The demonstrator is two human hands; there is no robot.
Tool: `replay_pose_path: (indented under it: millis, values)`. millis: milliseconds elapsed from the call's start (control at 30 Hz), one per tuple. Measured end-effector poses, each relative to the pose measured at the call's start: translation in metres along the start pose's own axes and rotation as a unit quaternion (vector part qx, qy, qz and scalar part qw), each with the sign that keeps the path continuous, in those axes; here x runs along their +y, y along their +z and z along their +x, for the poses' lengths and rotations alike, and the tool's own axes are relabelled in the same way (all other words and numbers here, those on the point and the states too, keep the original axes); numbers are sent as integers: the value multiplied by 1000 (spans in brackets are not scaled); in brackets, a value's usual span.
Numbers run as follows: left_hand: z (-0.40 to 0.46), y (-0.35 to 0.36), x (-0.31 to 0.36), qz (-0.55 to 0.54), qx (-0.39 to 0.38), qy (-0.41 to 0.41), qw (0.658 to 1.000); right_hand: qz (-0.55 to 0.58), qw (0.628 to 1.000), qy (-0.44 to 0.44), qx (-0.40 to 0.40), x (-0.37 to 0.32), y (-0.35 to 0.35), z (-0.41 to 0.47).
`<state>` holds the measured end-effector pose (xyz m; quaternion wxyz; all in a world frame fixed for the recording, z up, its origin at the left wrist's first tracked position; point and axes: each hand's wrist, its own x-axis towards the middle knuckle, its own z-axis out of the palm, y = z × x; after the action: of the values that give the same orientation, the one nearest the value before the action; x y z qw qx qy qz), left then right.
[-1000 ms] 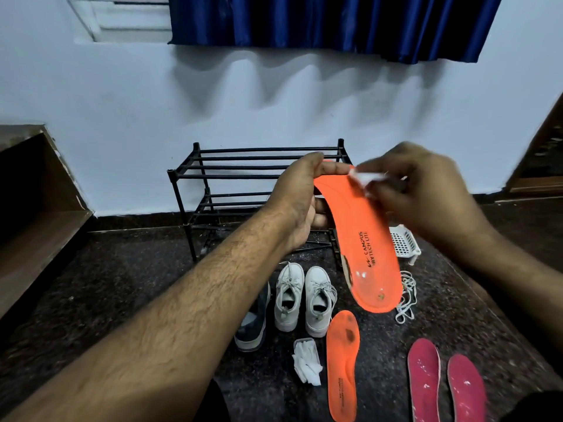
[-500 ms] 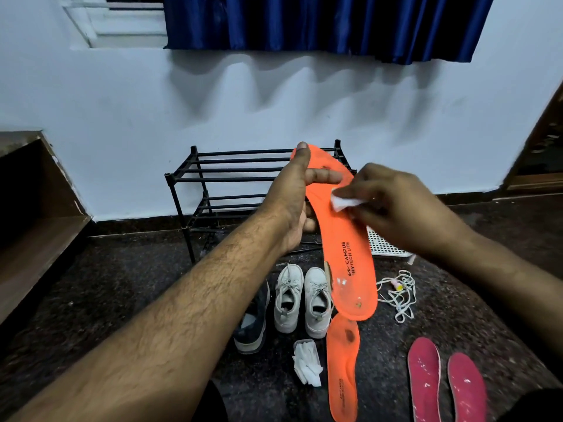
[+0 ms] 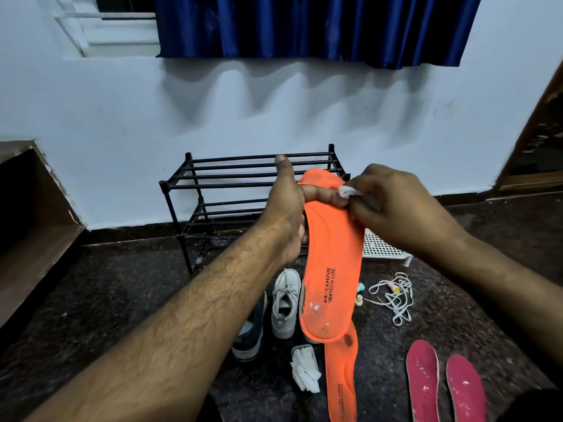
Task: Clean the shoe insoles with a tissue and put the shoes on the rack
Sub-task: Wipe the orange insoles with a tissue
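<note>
Left hand (image 3: 286, 214) grips orange insole (image 3: 332, 269); right hand (image 3: 396, 208) pinches tissue (image 3: 348, 191), apparently touching toe edge.

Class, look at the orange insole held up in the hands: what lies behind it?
Behind the held orange insole show the black rack, a white mesh tray and a white shoe. Its mate and the second orange insole's toe are largely covered.

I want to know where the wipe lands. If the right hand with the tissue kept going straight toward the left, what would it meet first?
The right hand pinches the tissue right beside the left hand's thumb, which lies across the held orange insole. It would likely meet that thumb first.
</note>
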<state>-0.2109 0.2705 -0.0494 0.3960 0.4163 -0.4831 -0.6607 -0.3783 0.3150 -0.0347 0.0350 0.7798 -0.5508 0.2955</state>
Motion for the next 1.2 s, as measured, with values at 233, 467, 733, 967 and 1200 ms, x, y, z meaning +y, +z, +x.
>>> replay_pose_path:
  millis: [233,467,733,967,1200]
  values:
    - [7,-10,2,-25,70,27,997,45,994,-65,-70,-9,-8,-3]
    - [0,-2,6,-28,19,-11,999,27,996,-83,-34,-17,4,-4]
    - [-8,3,11,18,49,6,999,89,995,-33,-16,-15,0,1]
    - [-11,3,12,-59,17,-34,998,44,988,-114,-91,-36,14,-8]
    - [-15,13,5,6,-30,-28,999,-12,999,-14,35,3,-4,6]
